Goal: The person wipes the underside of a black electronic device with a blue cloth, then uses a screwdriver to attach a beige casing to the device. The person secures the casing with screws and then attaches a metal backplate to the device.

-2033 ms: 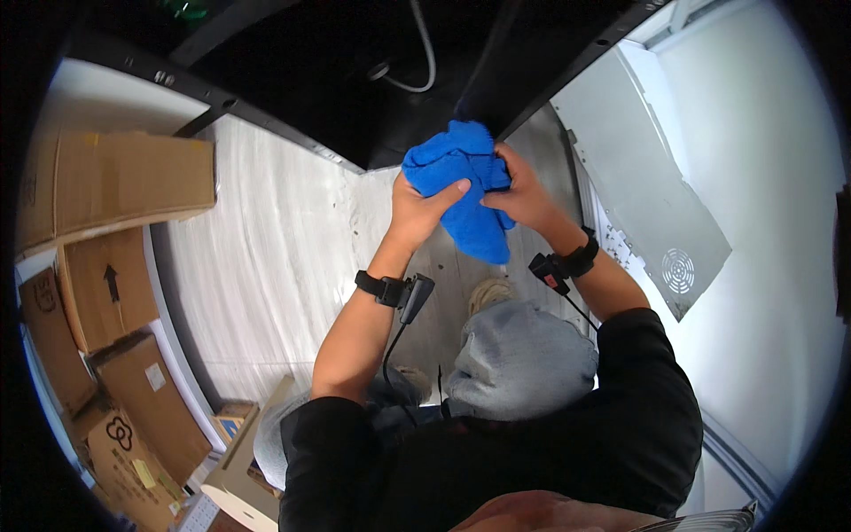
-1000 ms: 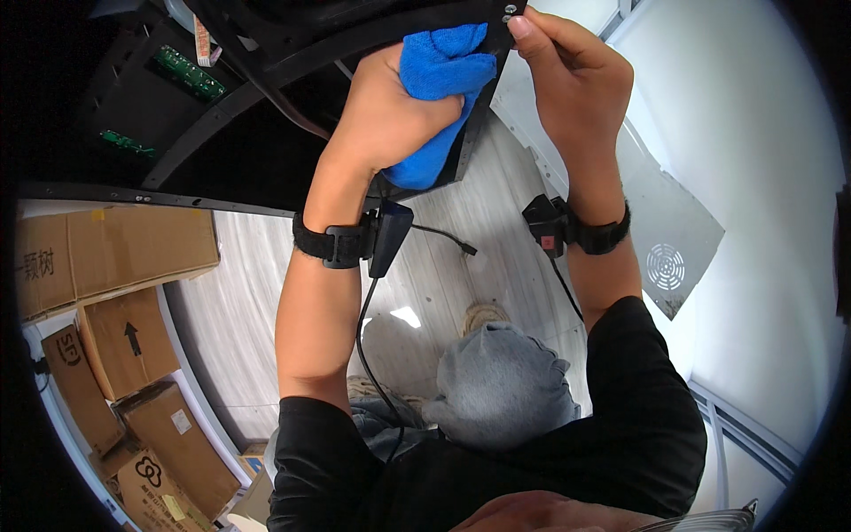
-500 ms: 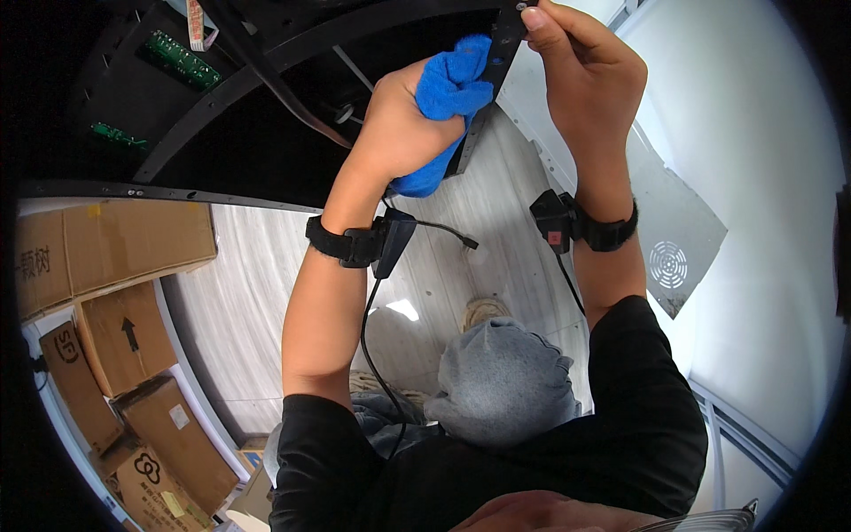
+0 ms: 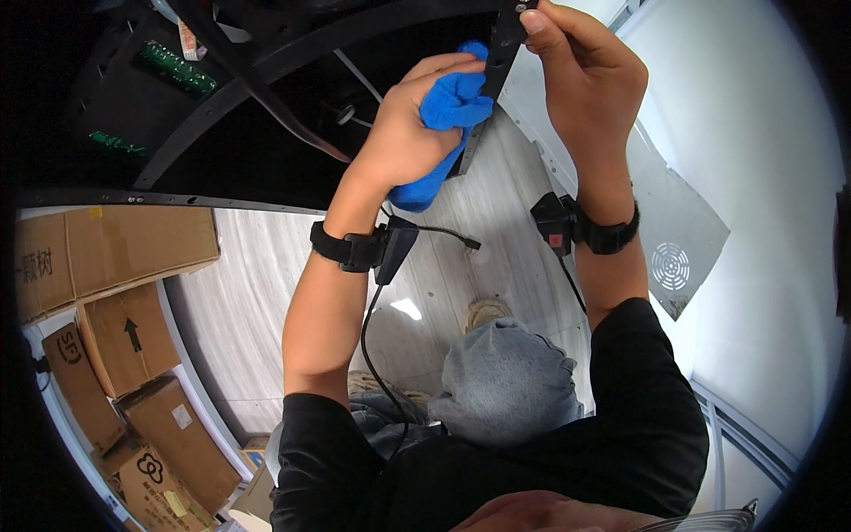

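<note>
A bunched blue cloth (image 4: pixel 454 102) is gripped in my left hand (image 4: pixel 409 133), pressed close to the inner side of a black metal frame edge (image 4: pixel 502 55). The edge belongs to a large black cabinet (image 4: pixel 292 66) with its inside exposed. My right hand (image 4: pixel 592 80) pinches the top corner of that edge between thumb and fingers. Both wrists wear a black strap with a small black device: one device (image 4: pixel 396 250) on the left, another (image 4: pixel 553 223) on the right, each with a cable.
Green circuit boards (image 4: pixel 177 68) and a dark cable (image 4: pixel 284 124) sit inside the cabinet. Cardboard boxes (image 4: pixel 128 341) are stacked at the left. A grey metal plate with a round vent (image 4: pixel 671 266) leans by the white wall at the right. Pale wood-look floor (image 4: pixel 266 293) lies below.
My left hand and the blue cloth have shifted slightly down along the frame edge. My right hand keeps its hold on the corner.
</note>
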`<action>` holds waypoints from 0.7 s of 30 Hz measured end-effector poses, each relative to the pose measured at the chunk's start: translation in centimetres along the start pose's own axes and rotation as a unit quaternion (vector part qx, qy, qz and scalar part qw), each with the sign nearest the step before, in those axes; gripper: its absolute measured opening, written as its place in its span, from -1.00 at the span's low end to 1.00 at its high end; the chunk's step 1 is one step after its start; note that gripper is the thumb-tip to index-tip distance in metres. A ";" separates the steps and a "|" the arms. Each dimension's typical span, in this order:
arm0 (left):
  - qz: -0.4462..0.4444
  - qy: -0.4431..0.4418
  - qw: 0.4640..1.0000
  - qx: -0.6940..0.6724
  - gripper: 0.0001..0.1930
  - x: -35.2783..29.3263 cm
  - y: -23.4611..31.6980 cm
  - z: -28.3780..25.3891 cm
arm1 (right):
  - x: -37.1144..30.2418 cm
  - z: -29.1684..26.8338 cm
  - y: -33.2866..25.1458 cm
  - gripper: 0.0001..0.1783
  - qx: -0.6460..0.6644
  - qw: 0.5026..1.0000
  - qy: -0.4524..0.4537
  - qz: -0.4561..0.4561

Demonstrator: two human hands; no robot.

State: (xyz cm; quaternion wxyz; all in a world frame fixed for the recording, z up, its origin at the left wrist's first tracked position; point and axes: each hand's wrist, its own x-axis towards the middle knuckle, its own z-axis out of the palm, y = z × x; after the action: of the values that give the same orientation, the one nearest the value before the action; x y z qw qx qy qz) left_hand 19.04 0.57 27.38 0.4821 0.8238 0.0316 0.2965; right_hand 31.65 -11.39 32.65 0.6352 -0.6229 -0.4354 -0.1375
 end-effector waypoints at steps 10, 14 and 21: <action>-0.143 -0.017 0.987 -0.067 -0.52 -0.9 -0.5 -0.1 | -0.1 0.1 -0.2 -0.89 -0.011 1.000 0.008 -0.007; -0.003 0.021 1.000 0.013 -0.56 -1.6 -2.8 0.4 | -0.1 0.1 -0.3 -0.89 -0.004 1.000 0.008 -0.008; 0.007 0.028 0.999 -0.017 -0.54 -2.5 -4.2 1.0 | -0.1 0.0 0.0 -0.88 -0.001 1.000 -0.007 -0.008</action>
State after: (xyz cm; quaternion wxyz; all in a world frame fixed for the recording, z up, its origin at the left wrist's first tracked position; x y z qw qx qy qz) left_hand 18.44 1.19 22.51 0.4932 0.8069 0.0347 0.3231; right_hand 31.60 -11.37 32.59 0.6307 -0.6209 -0.4444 -0.1384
